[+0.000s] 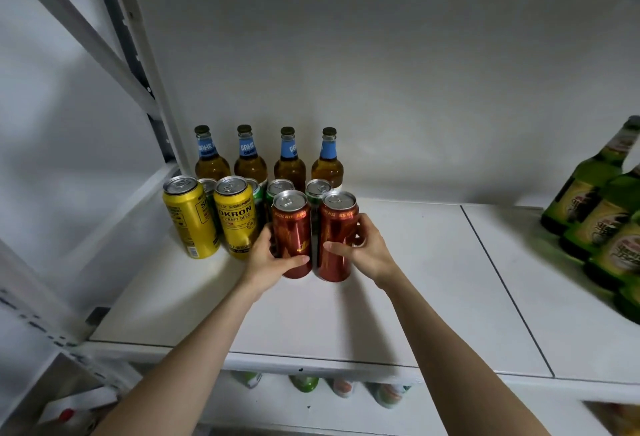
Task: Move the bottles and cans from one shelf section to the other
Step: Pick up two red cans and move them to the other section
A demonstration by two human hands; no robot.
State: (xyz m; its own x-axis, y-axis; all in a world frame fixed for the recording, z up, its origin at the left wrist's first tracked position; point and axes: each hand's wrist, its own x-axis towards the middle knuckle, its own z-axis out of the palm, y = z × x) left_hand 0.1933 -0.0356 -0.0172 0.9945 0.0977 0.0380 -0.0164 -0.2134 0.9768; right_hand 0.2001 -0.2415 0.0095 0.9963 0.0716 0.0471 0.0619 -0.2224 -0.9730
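Two red cans stand side by side on the white shelf [398,297]. My left hand [268,259] wraps the left red can [292,224]. Around the right red can [337,228] sits my right hand [367,252]. Both cans rest upright on the shelf board. To their left stand two yellow cans [188,217] [235,214]. Behind them are several green cans [317,190], partly hidden. Along the back wall stands a row of amber bottles [251,158] with blue neck labels.
Green bottles [602,214] crowd the right shelf section, beyond a seam in the board [502,280]. A grey upright post [152,89] bounds the left side. The shelf below holds more bottles [304,383], seen from above.
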